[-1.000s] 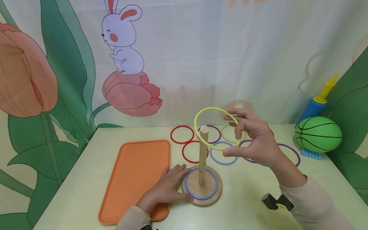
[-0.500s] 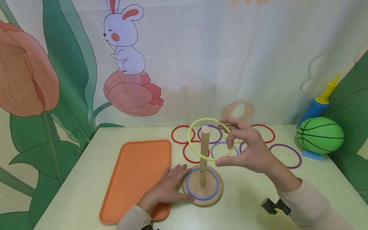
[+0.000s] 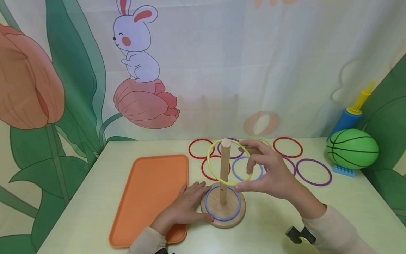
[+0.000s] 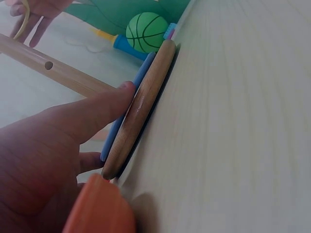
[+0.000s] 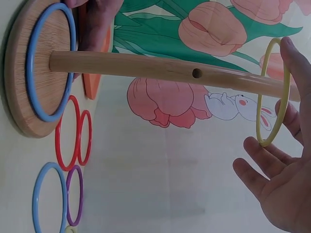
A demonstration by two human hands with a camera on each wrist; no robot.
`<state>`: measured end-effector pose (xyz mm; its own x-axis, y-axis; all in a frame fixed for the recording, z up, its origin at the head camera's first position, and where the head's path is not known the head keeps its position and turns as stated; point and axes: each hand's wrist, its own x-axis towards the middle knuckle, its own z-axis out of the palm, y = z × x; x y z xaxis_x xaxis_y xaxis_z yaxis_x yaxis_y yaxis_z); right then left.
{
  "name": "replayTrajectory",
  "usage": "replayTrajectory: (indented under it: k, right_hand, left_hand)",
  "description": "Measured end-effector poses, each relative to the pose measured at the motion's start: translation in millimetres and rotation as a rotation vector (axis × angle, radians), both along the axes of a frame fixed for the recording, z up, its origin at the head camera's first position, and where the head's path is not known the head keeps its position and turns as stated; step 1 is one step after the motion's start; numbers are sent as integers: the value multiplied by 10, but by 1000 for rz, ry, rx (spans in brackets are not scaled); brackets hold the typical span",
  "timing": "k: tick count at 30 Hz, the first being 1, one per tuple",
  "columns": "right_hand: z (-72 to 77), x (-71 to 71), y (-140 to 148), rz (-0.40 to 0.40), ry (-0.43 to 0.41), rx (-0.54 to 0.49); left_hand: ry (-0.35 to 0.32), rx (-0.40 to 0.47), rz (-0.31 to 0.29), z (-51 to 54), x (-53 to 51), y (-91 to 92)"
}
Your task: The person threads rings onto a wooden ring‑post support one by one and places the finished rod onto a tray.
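Observation:
A wooden peg point(image 3: 224, 169) stands upright on a round base point(image 3: 232, 204) on the table. One blue ring point(image 3: 225, 220) lies flat on the base around the peg. My right hand point(image 3: 271, 173) pinches a yellow ring point(image 3: 208, 160) between thumb and fingers. In the right wrist view the peg's upper part passes through this yellow ring point(image 5: 260, 107), well above the base. My left hand point(image 3: 184, 206) rests against the left side of the base with its fingers spread. Its thumb point(image 4: 109, 101) touches the blue ring and base edge in the left wrist view.
An orange tray point(image 3: 152, 190) lies left of the base, partly under my left arm. Behind the peg several red, purple, blue and yellow-green rings lie flat. At the right are a green ball point(image 3: 352, 148), a blue-yellow pump point(image 3: 345, 121) and a blue block point(image 3: 344, 171).
My right hand has moved down and to the left with the yellow ring, which has dropped lower around the peg. The left hand stays in place on the base.

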<state>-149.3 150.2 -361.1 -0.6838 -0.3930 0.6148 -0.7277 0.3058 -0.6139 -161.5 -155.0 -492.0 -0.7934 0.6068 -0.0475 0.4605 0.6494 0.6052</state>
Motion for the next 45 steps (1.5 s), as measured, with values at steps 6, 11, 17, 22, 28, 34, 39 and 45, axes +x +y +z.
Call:
replayTrajectory:
  k: [6, 11, 17, 22, 28, 34, 39, 45]
  right_hand:
    - [-107, 26, 10, -4, 13, 48]
    - [-202, 55, 3, -4, 4, 60]
    - [-289, 63, -4, 5, 8, 71]
    - [-375, 52, -21, 0, 15, 90]
    - [-488, 43, -51, -1, 13, 102]
    - [-592, 55, -34, -21, -23, 123]
    - [-673, 62, -21, -26, -64, 119]
    - [-736, 78, -20, -15, -88, 135]
  left_hand:
    - [7, -5, 6, -1, 2, 0]
    - [8, -12, 9, 5, 10, 5]
    - [12, -15, 12, -7, 13, 9]
    - [9, -17, 15, -20, 11, 0]
    - [23, -7, 9, -12, 5, 2]
    - [20, -8, 8, -11, -3, 14]
    - [20, -10, 9, -17, -11, 14]
    - [15, -22, 17, -28, -4, 14]
